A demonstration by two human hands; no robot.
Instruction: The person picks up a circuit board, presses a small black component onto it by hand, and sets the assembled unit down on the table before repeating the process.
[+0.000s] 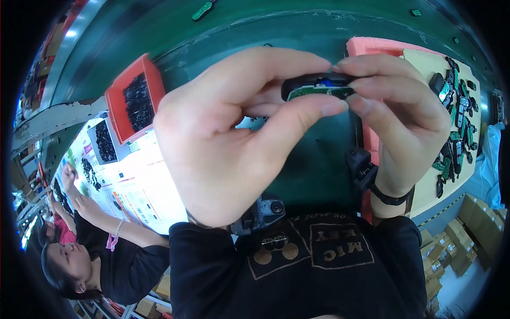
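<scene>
The person's bare left hand (212, 127) and bare right hand (406, 101) are holding a small, elongated black plastic casing (292, 85) between them, above the smooth dark green counter (319, 175), with 1 thin green circuit board (313, 93) sitting along its near side and 1 small blue component (324, 83) showing between the 2. Each grip is forming a narrow pinch: the left thumb is bearing on the board's near edge while the left fingers are curling behind the casing, and the right fingertips are holding its right end. The fingers are partly hiding the seam, so whether the board is seating flush I cannot tell. To the right, a pink foam tray (372, 47) is bordering a flat cream sheet (427, 191) bearing scattered black and green parts (457, 127). Uneven thumb pressure could be tilting or flexing the board, a misaligned edge could be trapping the blue component, and, with only fingertips supporting it, a slip could be sending the casing down onto the counter
</scene>
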